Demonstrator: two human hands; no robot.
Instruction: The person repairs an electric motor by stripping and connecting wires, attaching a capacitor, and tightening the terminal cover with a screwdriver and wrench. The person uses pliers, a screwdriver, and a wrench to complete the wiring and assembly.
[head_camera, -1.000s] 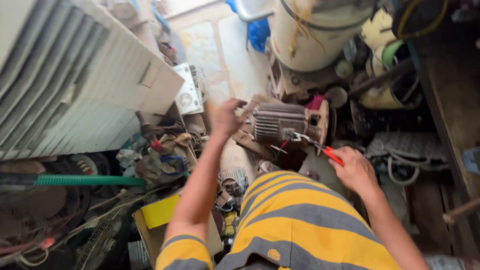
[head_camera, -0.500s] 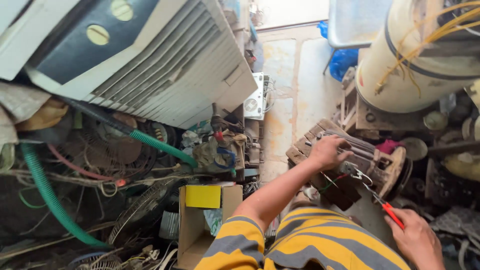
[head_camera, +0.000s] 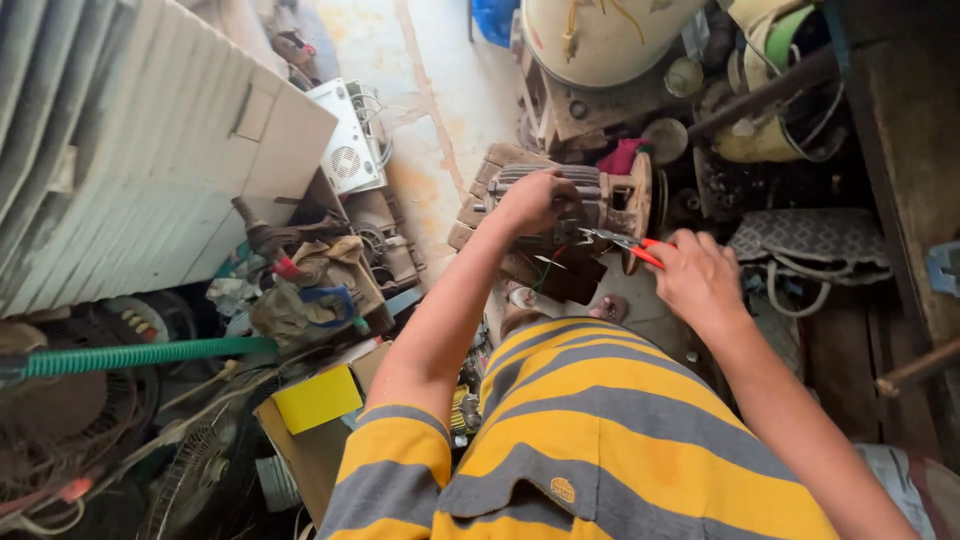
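- Left hand laid over the top of a finned electric motor, fingers curled down on the casing and steadying it.
- Right hand closed round the red handles of a pair of pliers; steel nose aimed left, tip right at the motor's near flank, where thin wires hang loose.
- Motor resting on a slatted wooden block on the concrete floor, just below a large cream tank and well right of the big white ribbed housing.
- Long axis of the motor roughly level, running left to right across the view; round end plate facing right, finned body toward the left.
- Pliers lying nearly level too, tilted a little, handles lower right, nose upper left.
- Judged from this: work at an early or middle stage. Casing closed, end plate on, wires not yet freed or joined; whether the nose actually grips a wire cannot be told.
- Nearby clutter: green ribbed hose at the left edge of the floor, yellow block on a cardboard box.
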